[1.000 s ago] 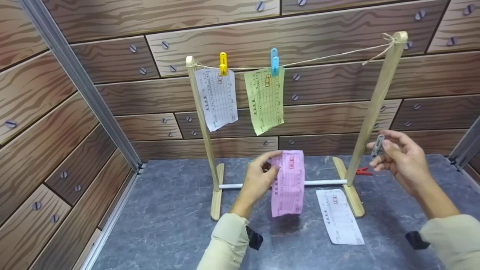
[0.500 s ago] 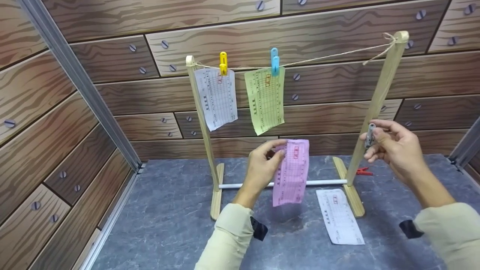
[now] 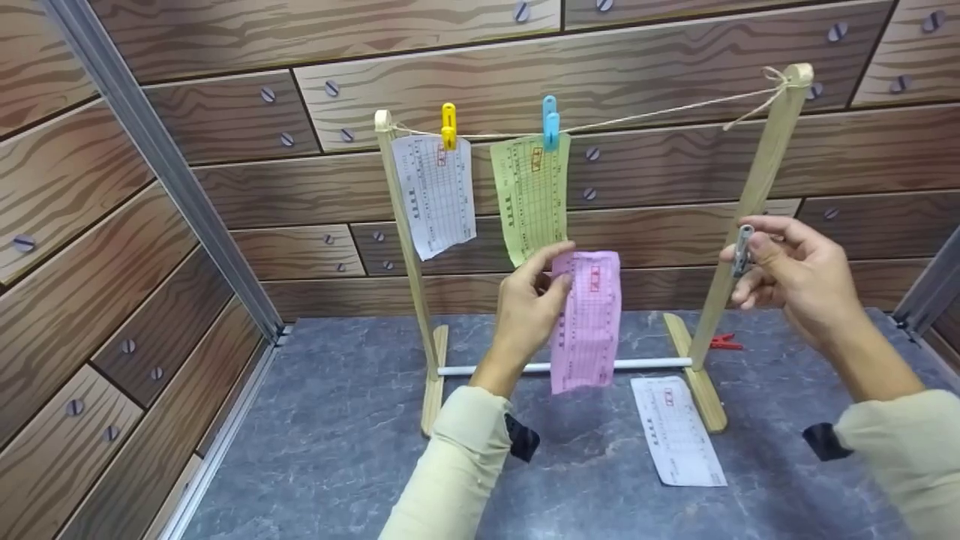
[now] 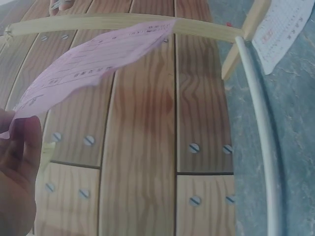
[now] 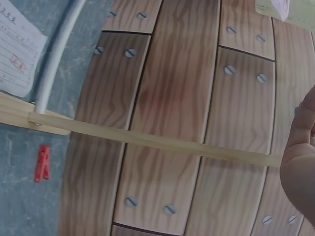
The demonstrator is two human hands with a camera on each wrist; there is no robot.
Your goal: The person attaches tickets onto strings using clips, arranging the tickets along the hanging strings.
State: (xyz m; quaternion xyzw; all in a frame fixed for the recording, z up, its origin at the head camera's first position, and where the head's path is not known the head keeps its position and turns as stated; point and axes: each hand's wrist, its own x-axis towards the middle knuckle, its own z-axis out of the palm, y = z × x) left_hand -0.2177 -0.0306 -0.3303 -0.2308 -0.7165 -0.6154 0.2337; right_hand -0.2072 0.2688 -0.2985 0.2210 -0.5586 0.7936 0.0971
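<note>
Pink slip [image 3: 589,330] is on the rise now, higher above the counter [image 3: 337,450] than a second ago, and its top edge comes up in front of the hanging green slip [image 3: 531,199]'s lower edge. My left grip [image 3: 532,304] has the slip by its upper left edge, thumb and fingers drawn to a pinch, the rest dangling free. Up comes my right grip [image 3: 806,277] too, pinching a grey clip [image 3: 742,251] in front of the right post [image 3: 769,157]. So paper and clip are both nearer the string [image 3: 660,112], though neither touches it, and I judge the slip unfastened so far. On that string, a yellow clip [image 3: 448,126] holds a white slip and a blue clip [image 3: 551,131] the green one; that green sheet looks the likeliest snag, hanging so close. Down below, another white slip [image 3: 677,435] lies just beside the stand's right foot [image 3: 705,397], with a red clip [image 3: 726,342] behind.
</note>
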